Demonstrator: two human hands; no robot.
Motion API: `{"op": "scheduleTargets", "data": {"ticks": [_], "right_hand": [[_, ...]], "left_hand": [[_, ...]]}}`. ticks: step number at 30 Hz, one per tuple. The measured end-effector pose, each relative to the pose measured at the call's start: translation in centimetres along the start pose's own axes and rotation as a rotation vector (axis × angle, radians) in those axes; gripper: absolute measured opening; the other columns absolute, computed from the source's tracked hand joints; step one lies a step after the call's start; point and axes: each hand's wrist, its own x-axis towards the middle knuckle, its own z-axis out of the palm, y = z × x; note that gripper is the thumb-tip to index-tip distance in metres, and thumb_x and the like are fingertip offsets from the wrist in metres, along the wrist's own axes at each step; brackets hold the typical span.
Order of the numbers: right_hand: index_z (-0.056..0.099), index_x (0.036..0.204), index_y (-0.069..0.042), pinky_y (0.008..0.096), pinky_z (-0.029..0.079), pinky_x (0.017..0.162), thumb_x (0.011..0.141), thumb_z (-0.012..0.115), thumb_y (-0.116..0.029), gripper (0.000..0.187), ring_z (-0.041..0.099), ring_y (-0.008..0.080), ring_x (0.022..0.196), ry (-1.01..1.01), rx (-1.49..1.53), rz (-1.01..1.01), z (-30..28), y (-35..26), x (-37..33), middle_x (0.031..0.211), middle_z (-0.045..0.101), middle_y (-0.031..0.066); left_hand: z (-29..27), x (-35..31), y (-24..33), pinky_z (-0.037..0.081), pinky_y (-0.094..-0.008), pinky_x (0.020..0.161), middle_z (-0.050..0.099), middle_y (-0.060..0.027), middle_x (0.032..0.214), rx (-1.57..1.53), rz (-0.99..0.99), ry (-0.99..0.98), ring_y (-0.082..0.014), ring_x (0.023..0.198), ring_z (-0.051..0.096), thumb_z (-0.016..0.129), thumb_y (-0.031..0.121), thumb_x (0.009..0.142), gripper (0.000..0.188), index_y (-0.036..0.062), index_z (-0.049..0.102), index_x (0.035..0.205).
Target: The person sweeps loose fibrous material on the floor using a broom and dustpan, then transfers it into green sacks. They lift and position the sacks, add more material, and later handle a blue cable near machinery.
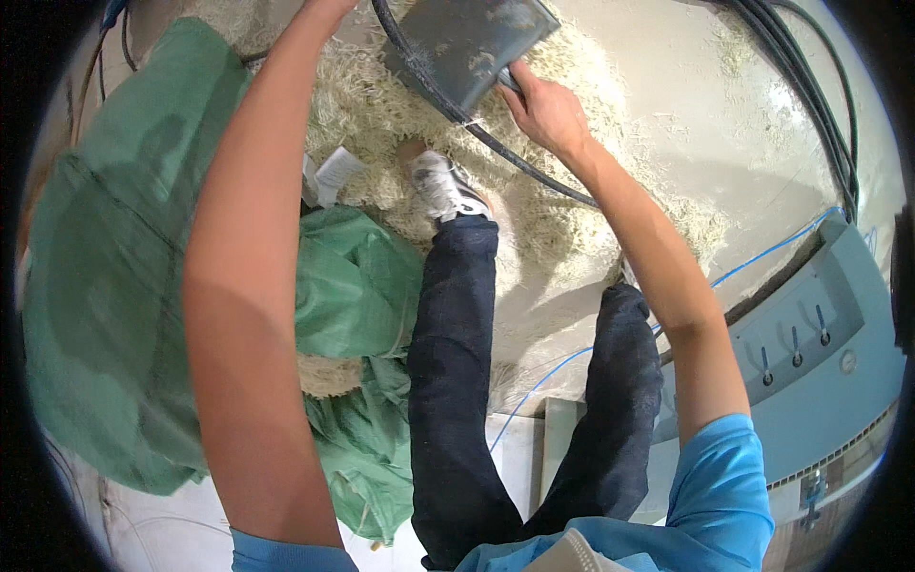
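While right grip (553,114) holds scoop (481,52), long edge slants away rightward.

Bright w/ soft shadows on floor (686,81), blk fisheye corners

Pale shreds (367,105) across the floor (686,76)

Pale blue machine casing (863,329) with three levers (796,345), bundled black cables (840,157), blue tube (777,247)
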Motion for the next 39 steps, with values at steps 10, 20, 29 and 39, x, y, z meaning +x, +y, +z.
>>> {"op": "scheduleTargets", "data": {"ticks": [10,20,29,39], "right_hand": [[0.048,0.116,-0.006,0.0548,0.052,0.069,0.095,0.055,-0.033,0.035,0.066,0.0455,0.076,0.063,0.219,0.160,1.6,1.4,-8.3,0.077,0.066,0.0268],[0.052,0.112,-0.003,0.0560,0.051,0.071,0.095,0.056,-0.035,0.036,0.066,0.0462,0.078,0.258,0.214,0.216,-5.3,6.4,-12.1,0.079,0.067,0.0264],[0.058,0.106,-0.001,0.0342,0.044,0.052,0.094,0.063,-0.032,0.034,0.056,0.0189,0.055,0.909,0.762,0.345,-21.2,19.2,-21.1,0.069,0.059,0.0076],[0.058,0.102,0.000,0.0215,0.031,0.042,0.097,0.059,-0.021,0.021,0.041,0.0035,0.048,0.418,0.752,0.757,-22.8,19.9,-53.5,0.064,0.049,-0.0033]], "left_hand": [[25.6,-17.5,-7.5,0.044,-0.0392,0.102,0.046,-0.0205,0.143,-1.168,-0.342,0.542,-0.0344,0.123,0.054,0.044,0.054,0.098,0.075,-0.0079,0.034,0.139],[39.9,-30.5,3.4,0.034,-0.0499,0.108,0.042,-0.0097,0.144,-1.617,-0.221,-0.066,-0.0238,0.131,0.041,0.032,0.057,0.102,0.061,0.0139,0.030,0.146],[39.8,-28.5,15.0,0.056,-0.0353,0.086,0.057,-0.0145,0.116,-1.123,-0.131,-0.273,-0.0215,0.101,0.060,0.044,0.023,0.104,0.032,-0.0020,0.043,0.125],[39.0,-23.4,23.0,0.044,-0.0496,0.109,0.041,-0.0298,0.131,-1.424,-0.021,-0.496,-0.0389,0.123,0.048,0.042,0.018,0.103,0.048,-0.0116,0.024,0.136]]}}
